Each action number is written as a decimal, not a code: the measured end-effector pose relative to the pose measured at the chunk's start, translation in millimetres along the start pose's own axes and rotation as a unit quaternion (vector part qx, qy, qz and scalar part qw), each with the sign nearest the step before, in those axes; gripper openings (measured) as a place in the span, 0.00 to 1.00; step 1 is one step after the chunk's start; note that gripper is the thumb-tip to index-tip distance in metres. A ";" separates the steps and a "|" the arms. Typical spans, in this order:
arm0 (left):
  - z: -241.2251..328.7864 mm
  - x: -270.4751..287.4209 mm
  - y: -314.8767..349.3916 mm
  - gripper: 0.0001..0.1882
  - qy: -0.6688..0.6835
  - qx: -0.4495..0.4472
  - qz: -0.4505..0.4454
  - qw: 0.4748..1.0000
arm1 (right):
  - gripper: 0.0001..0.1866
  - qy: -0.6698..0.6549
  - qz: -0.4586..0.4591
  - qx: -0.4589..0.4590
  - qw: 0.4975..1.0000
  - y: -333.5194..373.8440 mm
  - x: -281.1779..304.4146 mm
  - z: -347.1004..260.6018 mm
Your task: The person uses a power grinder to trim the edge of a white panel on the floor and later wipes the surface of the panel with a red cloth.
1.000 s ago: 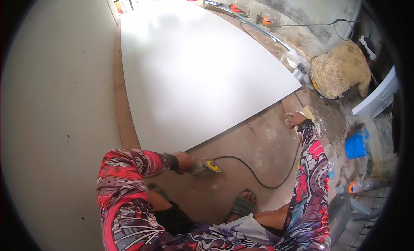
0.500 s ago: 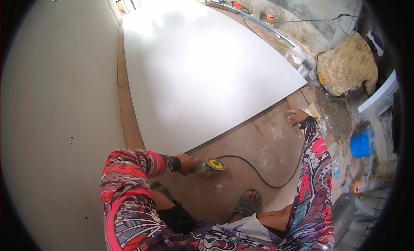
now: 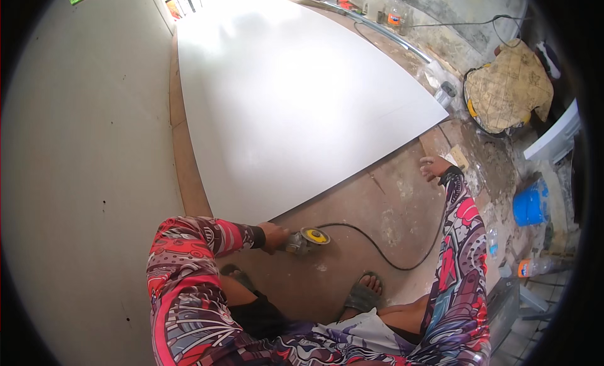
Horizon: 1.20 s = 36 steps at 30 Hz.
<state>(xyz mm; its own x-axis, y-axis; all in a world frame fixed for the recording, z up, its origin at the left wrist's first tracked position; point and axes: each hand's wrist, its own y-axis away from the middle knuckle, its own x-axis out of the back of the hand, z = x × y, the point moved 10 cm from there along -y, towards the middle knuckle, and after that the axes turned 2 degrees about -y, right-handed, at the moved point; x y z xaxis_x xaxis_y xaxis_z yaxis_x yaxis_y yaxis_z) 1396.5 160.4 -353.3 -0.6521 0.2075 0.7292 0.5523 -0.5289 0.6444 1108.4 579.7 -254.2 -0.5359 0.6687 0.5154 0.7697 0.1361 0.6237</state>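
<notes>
Tilted slightly further upward than before, the round-disced grinder [image 3: 308, 239] sits gripped in my left hand [image 3: 275, 236]; my right hand [image 3: 433, 167], fingers loosely parted, hangs near smooth white sheet [image 3: 302, 114].

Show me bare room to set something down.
The white panel looks bare, as does the floor between its near edge, the black cord and the right hand. It's crowded at the grinder in the left hand, and around the blue bucket and nearby bottles.

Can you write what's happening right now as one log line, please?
left hand: holding angle grinder | right hand: loosely curled, near white board corner | around: black cable, blue bucket
</notes>
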 end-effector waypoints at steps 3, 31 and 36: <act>-0.7 1.0 -0.9 0.32 0.002 0.012 0.004 1.000 | 0.30 -0.013 -0.004 0.010 1.000 -0.9 -1.1 -0.7; -8.6 -6.8 -6.3 0.31 0.004 0.021 -0.012 1.000 | 0.29 0.005 0.000 0.020 1.000 -4.1 2.0 -0.7; -10.4 -9.3 0.5 0.31 -0.001 0.029 -0.023 0.999 | 0.30 -0.011 -0.010 0.024 1.000 -18.3 -4.8 2.9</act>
<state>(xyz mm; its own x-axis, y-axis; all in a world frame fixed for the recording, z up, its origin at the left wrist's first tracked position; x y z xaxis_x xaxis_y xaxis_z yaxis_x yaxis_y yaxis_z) 1397.4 149.7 -362.2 -0.6763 0.2333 0.6988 0.5502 -0.4708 0.6897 1097.9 576.1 -269.8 -0.5447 0.6807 0.4898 0.7747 0.1848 0.6047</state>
